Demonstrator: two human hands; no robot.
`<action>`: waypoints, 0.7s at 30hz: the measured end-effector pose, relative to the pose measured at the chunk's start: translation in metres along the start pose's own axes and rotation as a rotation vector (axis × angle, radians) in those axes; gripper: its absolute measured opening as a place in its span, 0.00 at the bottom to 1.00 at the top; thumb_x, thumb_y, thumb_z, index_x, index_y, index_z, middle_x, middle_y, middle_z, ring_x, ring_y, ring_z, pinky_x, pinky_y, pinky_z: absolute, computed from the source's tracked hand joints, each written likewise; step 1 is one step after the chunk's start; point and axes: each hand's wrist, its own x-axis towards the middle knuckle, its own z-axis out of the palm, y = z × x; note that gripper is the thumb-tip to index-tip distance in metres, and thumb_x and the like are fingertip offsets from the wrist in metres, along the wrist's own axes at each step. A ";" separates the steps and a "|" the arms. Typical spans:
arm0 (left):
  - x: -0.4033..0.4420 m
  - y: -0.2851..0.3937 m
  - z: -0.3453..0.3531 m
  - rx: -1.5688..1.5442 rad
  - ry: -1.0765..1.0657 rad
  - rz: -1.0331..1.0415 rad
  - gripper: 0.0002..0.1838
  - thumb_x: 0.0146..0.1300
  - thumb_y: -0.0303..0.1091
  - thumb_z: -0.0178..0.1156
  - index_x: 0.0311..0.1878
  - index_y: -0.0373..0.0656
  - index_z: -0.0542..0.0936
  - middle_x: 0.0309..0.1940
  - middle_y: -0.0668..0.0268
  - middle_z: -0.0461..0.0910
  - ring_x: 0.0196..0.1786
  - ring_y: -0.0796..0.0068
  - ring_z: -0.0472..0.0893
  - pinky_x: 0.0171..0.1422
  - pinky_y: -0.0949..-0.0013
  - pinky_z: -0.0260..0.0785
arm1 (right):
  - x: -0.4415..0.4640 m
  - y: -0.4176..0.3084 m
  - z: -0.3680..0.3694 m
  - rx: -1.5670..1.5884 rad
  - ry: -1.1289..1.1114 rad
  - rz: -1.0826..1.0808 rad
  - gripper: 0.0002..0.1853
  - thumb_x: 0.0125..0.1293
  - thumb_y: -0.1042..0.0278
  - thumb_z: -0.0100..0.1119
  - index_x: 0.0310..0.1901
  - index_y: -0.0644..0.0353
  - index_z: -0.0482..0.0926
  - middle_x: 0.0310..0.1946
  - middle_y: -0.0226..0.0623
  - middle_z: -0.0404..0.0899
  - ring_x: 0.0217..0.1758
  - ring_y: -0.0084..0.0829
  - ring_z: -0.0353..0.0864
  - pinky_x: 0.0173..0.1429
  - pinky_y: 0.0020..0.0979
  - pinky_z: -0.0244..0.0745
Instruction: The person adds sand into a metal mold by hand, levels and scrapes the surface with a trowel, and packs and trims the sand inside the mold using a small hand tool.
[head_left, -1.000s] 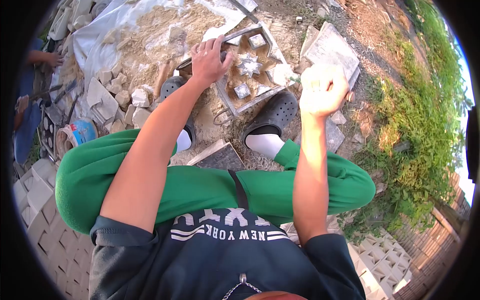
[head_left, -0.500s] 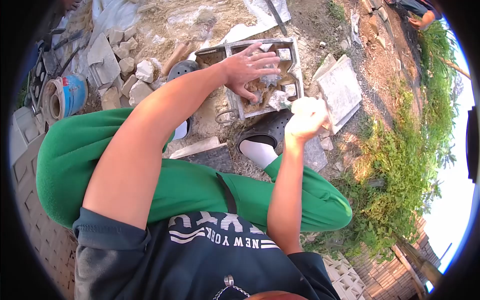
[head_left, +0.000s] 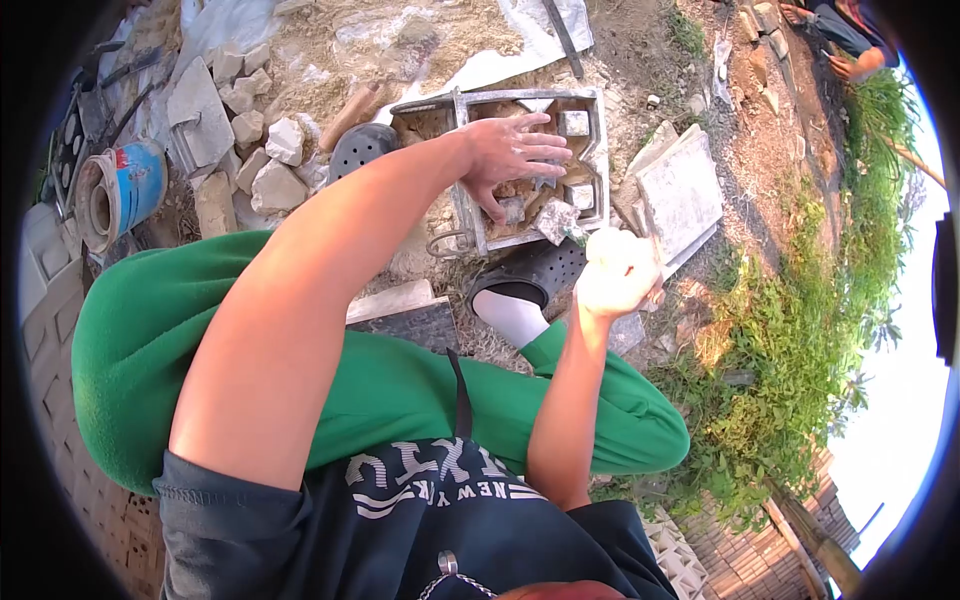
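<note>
My left hand (head_left: pixel 515 155) is over a metal-framed mould (head_left: pixel 602 150), palm down with its fingers spread, covering part of the inside. Small pale blocks (head_left: pixel 574 123) and part of a star-shaped piece (head_left: pixel 545 182) show around it. My right hand (head_left: pixel 618 272) is closed in a fist round the handle of a brush-like tool. The whitish, crusted head (head_left: pixel 556 220) of this tool rests at the mould's lower right corner. Bright sunlight washes out the knuckles of my right hand.
Dark clogs (head_left: pixel 365 150) flank the mould. Pale stone chunks (head_left: pixel 284 141) and a blue bucket (head_left: pixel 142 185) lie left. Flat slabs (head_left: pixel 682 195) are stacked right, with plants (head_left: pixel 800 350) beyond. At the upper right, another person's hand (head_left: pixel 842 67) shows.
My left hand has moved right from the mould's left edge to over its middle, its fingers spreading. My right hand and the tool have shifted down and left. The view has turned.
</note>
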 end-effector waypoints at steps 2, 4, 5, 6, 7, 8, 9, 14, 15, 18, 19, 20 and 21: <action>0.000 0.000 -0.003 -0.002 -0.004 -0.003 0.61 0.43 0.70 0.66 0.76 0.46 0.54 0.78 0.58 0.48 0.81 0.63 0.45 0.83 0.44 0.26 | -0.009 0.017 -0.011 0.208 0.029 0.003 0.19 0.69 0.68 0.43 0.18 0.63 0.64 0.15 0.34 0.65 0.17 0.27 0.65 0.21 0.29 0.60; 0.000 0.001 -0.003 0.016 -0.006 0.002 0.61 0.43 0.70 0.66 0.76 0.45 0.54 0.78 0.57 0.49 0.81 0.63 0.46 0.83 0.44 0.26 | -0.005 0.015 -0.019 0.226 -0.016 0.017 0.19 0.69 0.68 0.43 0.19 0.63 0.64 0.14 0.35 0.65 0.16 0.27 0.64 0.21 0.30 0.60; 0.001 0.000 -0.002 0.018 -0.005 0.000 0.61 0.43 0.70 0.66 0.76 0.45 0.54 0.78 0.57 0.49 0.81 0.63 0.46 0.83 0.44 0.26 | -0.001 0.015 -0.023 0.247 -0.066 0.031 0.19 0.69 0.68 0.43 0.19 0.64 0.64 0.14 0.35 0.65 0.16 0.28 0.64 0.21 0.31 0.61; 0.000 0.001 -0.001 0.000 0.008 0.003 0.62 0.44 0.70 0.66 0.76 0.44 0.54 0.78 0.57 0.50 0.81 0.62 0.47 0.83 0.44 0.26 | 0.002 0.012 -0.021 0.268 -0.114 0.048 0.19 0.69 0.68 0.44 0.19 0.64 0.64 0.14 0.35 0.65 0.15 0.28 0.63 0.21 0.31 0.62; 0.000 -0.001 -0.001 -0.014 0.021 0.004 0.62 0.44 0.70 0.66 0.76 0.44 0.54 0.78 0.57 0.51 0.81 0.62 0.47 0.83 0.44 0.26 | -0.001 0.009 -0.018 0.229 -0.119 0.017 0.19 0.69 0.68 0.43 0.20 0.66 0.65 0.14 0.36 0.65 0.16 0.29 0.64 0.21 0.31 0.63; -0.002 -0.002 -0.003 -0.013 0.019 -0.003 0.62 0.44 0.70 0.66 0.76 0.44 0.54 0.78 0.57 0.51 0.81 0.62 0.47 0.83 0.44 0.26 | -0.004 0.005 -0.014 0.192 -0.122 -0.014 0.19 0.69 0.68 0.43 0.20 0.67 0.67 0.13 0.36 0.65 0.16 0.30 0.64 0.22 0.32 0.63; -0.002 -0.002 -0.002 -0.013 0.023 -0.009 0.62 0.44 0.70 0.66 0.76 0.43 0.54 0.77 0.57 0.51 0.80 0.62 0.48 0.83 0.44 0.27 | -0.008 0.011 -0.009 0.091 -0.132 -0.090 0.16 0.70 0.66 0.42 0.24 0.64 0.70 0.14 0.35 0.65 0.17 0.30 0.65 0.24 0.34 0.65; -0.002 0.000 -0.003 -0.015 0.043 -0.003 0.60 0.48 0.71 0.63 0.76 0.41 0.54 0.77 0.56 0.54 0.80 0.62 0.49 0.83 0.44 0.28 | 0.010 0.000 -0.004 0.061 -0.307 -0.033 0.18 0.67 0.72 0.45 0.16 0.60 0.61 0.12 0.32 0.60 0.13 0.27 0.59 0.20 0.31 0.61; -0.003 -0.001 0.000 -0.020 0.081 -0.004 0.61 0.47 0.71 0.63 0.76 0.40 0.54 0.76 0.57 0.55 0.80 0.61 0.50 0.83 0.44 0.28 | 0.011 -0.008 -0.003 0.156 -0.334 -0.083 0.19 0.66 0.73 0.44 0.16 0.57 0.57 0.12 0.31 0.57 0.12 0.25 0.55 0.19 0.31 0.59; -0.004 -0.003 0.003 -0.019 0.138 0.004 0.61 0.47 0.72 0.63 0.76 0.40 0.54 0.76 0.57 0.55 0.80 0.61 0.50 0.83 0.44 0.28 | 0.003 0.007 0.004 -0.042 -0.286 -0.154 0.19 0.66 0.70 0.45 0.16 0.61 0.61 0.12 0.32 0.60 0.13 0.26 0.55 0.20 0.31 0.56; -0.005 -0.002 0.003 -0.002 0.131 0.005 0.60 0.49 0.73 0.61 0.76 0.41 0.53 0.76 0.57 0.55 0.80 0.62 0.51 0.83 0.46 0.29 | 0.007 0.008 0.001 -0.054 -0.336 -0.002 0.18 0.64 0.71 0.43 0.15 0.61 0.61 0.12 0.33 0.60 0.13 0.28 0.56 0.21 0.31 0.56; -0.003 0.000 0.003 -0.004 0.129 0.011 0.60 0.49 0.73 0.61 0.76 0.41 0.53 0.76 0.57 0.55 0.80 0.62 0.51 0.83 0.46 0.29 | 0.011 0.009 -0.003 -0.073 -0.384 0.150 0.18 0.63 0.71 0.42 0.15 0.61 0.61 0.13 0.33 0.61 0.14 0.29 0.57 0.22 0.31 0.55; -0.003 -0.001 0.001 -0.004 0.132 0.005 0.61 0.49 0.73 0.61 0.76 0.41 0.53 0.76 0.57 0.55 0.80 0.62 0.51 0.83 0.46 0.29 | 0.016 0.003 -0.005 0.031 -0.404 0.112 0.18 0.63 0.71 0.43 0.15 0.61 0.60 0.13 0.33 0.61 0.15 0.29 0.58 0.23 0.31 0.55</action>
